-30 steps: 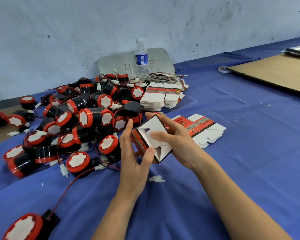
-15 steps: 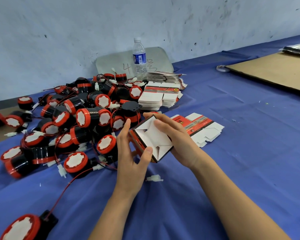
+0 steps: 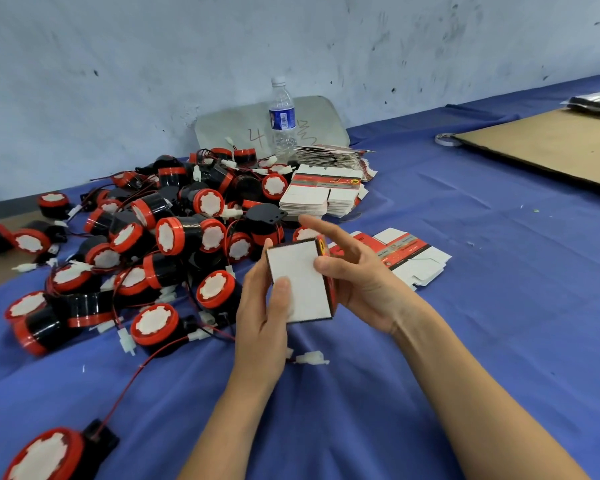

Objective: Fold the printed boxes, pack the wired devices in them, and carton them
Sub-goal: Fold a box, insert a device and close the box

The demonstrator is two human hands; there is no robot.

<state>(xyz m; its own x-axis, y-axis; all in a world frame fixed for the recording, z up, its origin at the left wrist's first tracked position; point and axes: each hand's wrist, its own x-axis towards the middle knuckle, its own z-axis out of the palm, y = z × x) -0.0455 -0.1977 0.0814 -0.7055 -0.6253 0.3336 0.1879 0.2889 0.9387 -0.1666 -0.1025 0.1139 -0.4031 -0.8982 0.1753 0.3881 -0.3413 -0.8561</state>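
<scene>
Both hands are on the small red-printed white cardboard box (image 3: pixel 302 296), held just above the blue tablecloth (image 3: pixel 465 323). The left hand (image 3: pixel 260 317) grips it, thumb flat on the white panel. The right hand (image 3: pixel 357 271) pinches the right edge, forefinger sticking out. This end looks folded shut. Likely next: grab one from the pile of black-and-red round wired devices (image 3: pixel 167 237) and tuck its wire inside.

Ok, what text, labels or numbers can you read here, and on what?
"4": handwritten on the grey board behind the water bottle.
Scrawl on the same board, right of the bottle: not legible.
Label on the water bottle: barcode visible, words too small.
Print on the stack of flat boxes, the loose flat box and the folded box: too blurred to read.
</scene>
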